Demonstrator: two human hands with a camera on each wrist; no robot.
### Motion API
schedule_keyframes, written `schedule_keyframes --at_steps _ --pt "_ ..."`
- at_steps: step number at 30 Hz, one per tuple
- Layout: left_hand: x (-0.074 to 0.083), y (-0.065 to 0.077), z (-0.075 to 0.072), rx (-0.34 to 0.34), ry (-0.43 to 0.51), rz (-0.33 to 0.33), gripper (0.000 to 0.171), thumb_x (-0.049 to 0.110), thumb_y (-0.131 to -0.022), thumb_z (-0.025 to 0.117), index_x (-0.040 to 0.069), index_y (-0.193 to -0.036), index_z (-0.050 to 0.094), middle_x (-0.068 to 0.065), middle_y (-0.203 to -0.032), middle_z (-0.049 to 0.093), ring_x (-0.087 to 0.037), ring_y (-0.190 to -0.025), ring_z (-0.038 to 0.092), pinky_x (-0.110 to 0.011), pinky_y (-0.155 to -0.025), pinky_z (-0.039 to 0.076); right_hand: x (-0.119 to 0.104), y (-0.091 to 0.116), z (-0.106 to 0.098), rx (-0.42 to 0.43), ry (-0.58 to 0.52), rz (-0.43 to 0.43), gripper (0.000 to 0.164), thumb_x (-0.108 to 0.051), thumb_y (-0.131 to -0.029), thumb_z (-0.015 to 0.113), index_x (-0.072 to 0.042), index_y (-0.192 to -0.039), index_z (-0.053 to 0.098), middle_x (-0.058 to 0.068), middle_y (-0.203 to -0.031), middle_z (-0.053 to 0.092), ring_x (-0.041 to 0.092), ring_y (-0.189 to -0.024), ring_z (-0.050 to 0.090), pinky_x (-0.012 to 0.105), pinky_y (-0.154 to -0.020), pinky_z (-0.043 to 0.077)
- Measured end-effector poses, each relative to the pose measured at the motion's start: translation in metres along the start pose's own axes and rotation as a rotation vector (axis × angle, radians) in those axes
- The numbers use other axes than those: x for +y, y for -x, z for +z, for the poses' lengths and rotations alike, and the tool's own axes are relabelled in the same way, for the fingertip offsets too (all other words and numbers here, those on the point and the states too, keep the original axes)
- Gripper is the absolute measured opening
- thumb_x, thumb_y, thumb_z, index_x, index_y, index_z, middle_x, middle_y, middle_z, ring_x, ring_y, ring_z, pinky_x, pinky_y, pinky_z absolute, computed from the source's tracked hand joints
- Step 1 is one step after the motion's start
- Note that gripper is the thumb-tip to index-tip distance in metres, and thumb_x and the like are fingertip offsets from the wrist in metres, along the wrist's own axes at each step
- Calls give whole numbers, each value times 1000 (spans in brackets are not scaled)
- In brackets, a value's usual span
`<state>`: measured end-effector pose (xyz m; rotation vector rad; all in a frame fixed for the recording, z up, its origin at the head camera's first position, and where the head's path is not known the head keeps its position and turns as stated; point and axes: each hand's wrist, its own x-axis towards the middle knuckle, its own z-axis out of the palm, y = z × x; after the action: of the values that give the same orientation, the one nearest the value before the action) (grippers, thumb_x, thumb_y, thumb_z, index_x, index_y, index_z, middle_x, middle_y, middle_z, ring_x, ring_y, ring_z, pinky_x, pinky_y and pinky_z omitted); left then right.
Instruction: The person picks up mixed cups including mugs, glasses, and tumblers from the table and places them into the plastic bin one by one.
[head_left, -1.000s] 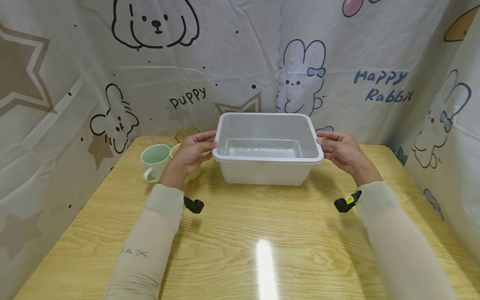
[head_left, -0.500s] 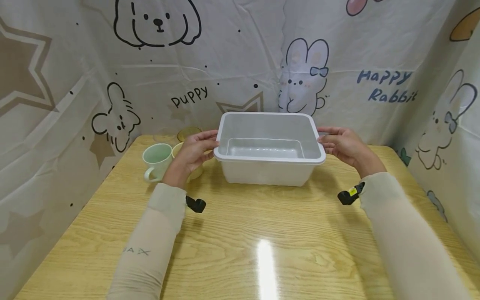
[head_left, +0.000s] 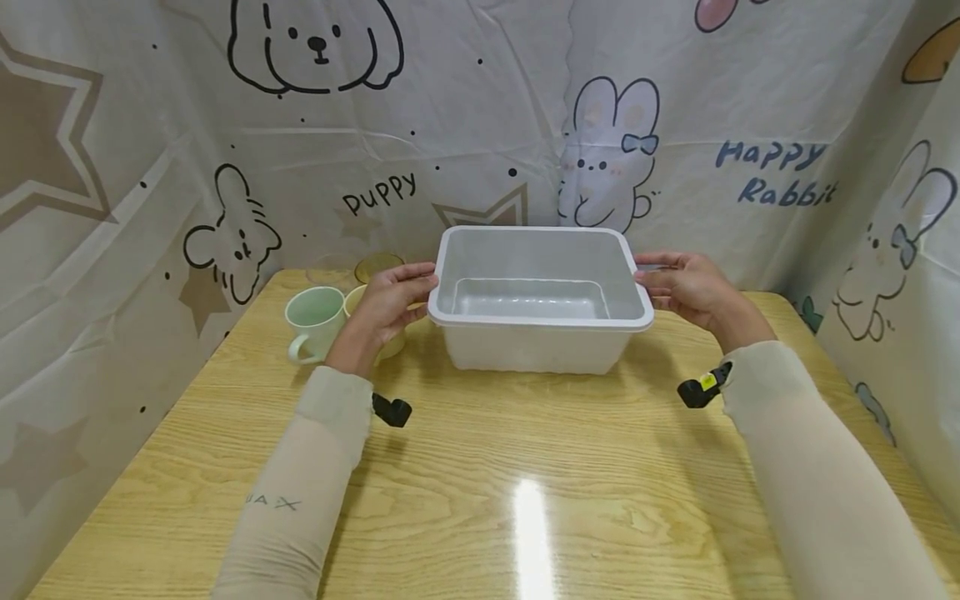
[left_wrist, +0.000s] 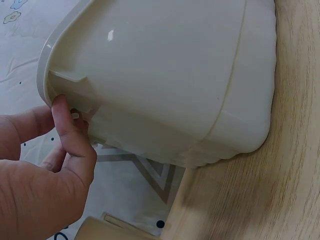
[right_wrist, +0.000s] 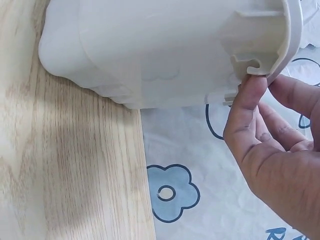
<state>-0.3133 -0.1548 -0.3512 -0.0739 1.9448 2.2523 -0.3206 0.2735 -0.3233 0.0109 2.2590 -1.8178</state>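
Observation:
A white plastic tub [head_left: 536, 346], open at the top, stands on the wooden table in the head view. Its inside [head_left: 525, 258] shows nothing in it. My left hand [head_left: 381, 307] pinches the rim at the tub's left end; the left wrist view shows thumb and finger of this hand [left_wrist: 50, 165] at the lip. At the opposite end, my right hand [head_left: 693, 292] pinches the rim between thumb and fingertips, as the right wrist view shows of the tub [right_wrist: 150, 55] and hand [right_wrist: 275, 135]. The tub's base appears to rest on the table.
A pale green mug [head_left: 313, 321] stands left of my left hand. Behind that hand is a partly hidden yellow cup [head_left: 352, 298], with an amber glass rim [head_left: 377, 265] farther back. Printed cloth [head_left: 480, 108] hangs around the wooden table [head_left: 450, 467].
My right wrist has shifted slightly away and up, its fingers staying at the rim. The head view has moved a little. The left hand keeps its place on the tub.

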Motion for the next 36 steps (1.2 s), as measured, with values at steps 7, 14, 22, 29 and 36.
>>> schedule_keyframes --at_steps 7,14,22,29,36 --pt "2 2 0 6 10 -14 39 10 -100 67 2 -137 59 -5 -113 63 -18 -89 62 -24 -73 56 3 5 0 -17 19 -11 56 -18 -101 67 -1 -149 44 2 -121 65 16 -100 68 30 -88 58" --pt "3 10 -1 -2 -8 -32 40 11 -99 68 4 -138 59 -6 -116 63 -20 -94 63 -25 -75 56 9 10 -1 -21 -38 -12 57 -18 -101 68 -1 -149 43 -5 -111 68 14 -96 68 30 -85 58" --pt "3 17 -3 -14 3 -40 43 9 -99 68 3 -140 58 -7 -118 62 -20 -93 64 -27 -78 57 10 16 3 -13 -24 -15 60 -19 -100 69 -2 -151 43 -4 -115 66 15 -99 68 31 -88 58" --pt "1 25 -7 -42 -22 -26 44 10 -100 66 2 -142 55 -9 -117 64 -22 -97 63 -27 -77 58 10 22 4 -37 -42 -15 58 -17 -99 70 -1 -149 45 -3 -115 68 16 -98 68 31 -87 58" --pt "0 33 -10 -69 -22 -7 46 9 -99 67 1 -142 55 -13 -120 66 -24 -97 65 -29 -78 58 10 27 4 -72 -53 -23 59 -16 -98 71 -1 -148 44 -2 -115 68 14 -98 68 31 -87 59"
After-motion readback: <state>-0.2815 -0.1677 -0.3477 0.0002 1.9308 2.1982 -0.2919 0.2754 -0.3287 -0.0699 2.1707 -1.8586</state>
